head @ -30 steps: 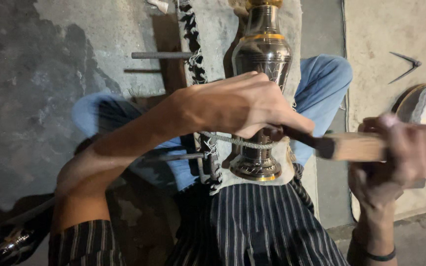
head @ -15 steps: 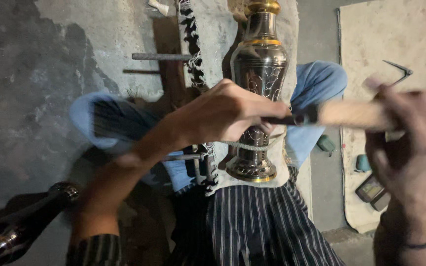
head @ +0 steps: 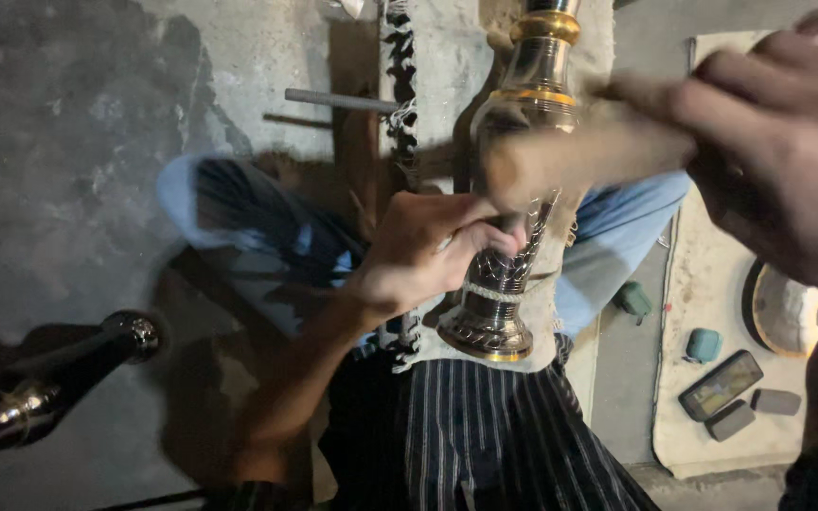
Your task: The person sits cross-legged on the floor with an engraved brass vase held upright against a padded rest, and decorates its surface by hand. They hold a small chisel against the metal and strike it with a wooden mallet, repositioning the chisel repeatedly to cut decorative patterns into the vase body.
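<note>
A tall engraved metal vase (head: 523, 180) with gold bands lies along my lap on a pale cloth (head: 551, 312), its base toward me. My left hand (head: 428, 251) grips a thin tool pressed against the vase's lower body. My right hand (head: 788, 142) is raised at the upper right, closed on a wooden handle (head: 579, 156) that is blurred with motion and crosses in front of the vase.
A dark metal piece (head: 40, 388) lies on the concrete floor at lower left. A mat (head: 712, 284) on the right carries a phone (head: 721, 383), small cases and a round dish (head: 788, 312). A metal rod (head: 338, 97) and a braided cord (head: 400, 85) lie ahead.
My right hand has swung the wooden handle upward and leftward, closer to the camera. My left hand slid down the vase toward its base. The view shifted.
</note>
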Tool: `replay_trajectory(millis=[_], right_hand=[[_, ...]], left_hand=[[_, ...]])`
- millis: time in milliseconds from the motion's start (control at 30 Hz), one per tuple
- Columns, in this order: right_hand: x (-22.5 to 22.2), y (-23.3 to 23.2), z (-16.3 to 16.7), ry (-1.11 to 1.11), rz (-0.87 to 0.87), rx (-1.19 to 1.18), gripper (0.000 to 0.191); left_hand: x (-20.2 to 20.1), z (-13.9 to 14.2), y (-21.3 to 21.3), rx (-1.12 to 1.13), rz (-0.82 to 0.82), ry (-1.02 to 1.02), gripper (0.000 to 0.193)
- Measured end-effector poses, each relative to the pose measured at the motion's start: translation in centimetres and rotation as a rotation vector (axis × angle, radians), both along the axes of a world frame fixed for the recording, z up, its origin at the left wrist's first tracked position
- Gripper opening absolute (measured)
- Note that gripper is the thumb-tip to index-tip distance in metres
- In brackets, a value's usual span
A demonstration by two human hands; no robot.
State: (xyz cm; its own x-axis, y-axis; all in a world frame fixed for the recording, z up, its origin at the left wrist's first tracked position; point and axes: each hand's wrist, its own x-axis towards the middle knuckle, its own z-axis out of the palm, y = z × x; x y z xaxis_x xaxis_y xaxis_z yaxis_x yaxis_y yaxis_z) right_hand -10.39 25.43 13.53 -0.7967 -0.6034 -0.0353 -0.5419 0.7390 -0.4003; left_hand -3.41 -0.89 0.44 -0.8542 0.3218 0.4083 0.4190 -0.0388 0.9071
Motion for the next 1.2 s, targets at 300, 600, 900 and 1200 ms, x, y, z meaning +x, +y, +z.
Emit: replay_trajectory(millis=[300,600,900,1200], right_hand=[[-4.2,-3.0,1.9,0.255,0.33,0.516,0.067],[1.9,0.1,-13.7,0.196,-0.663,-0.876,0.075],[1.7,4.6,-12.6,0.242,-0.473,-0.375,0.04],[-2.6,-5.3,4.1,0.306,0.23,0.402,0.041]], left_hand=[[2.1,1.5,1.4,0.241,0.272,-0.234,0.012],[0.9,0.4,0.8,0.514,0.103,-0.288,0.016],[0.6,1.1,1.2,0.24,0.206,-0.186,0.012],[0.8,1.6,1.5,0.093,0.256,-0.087,0.015]])
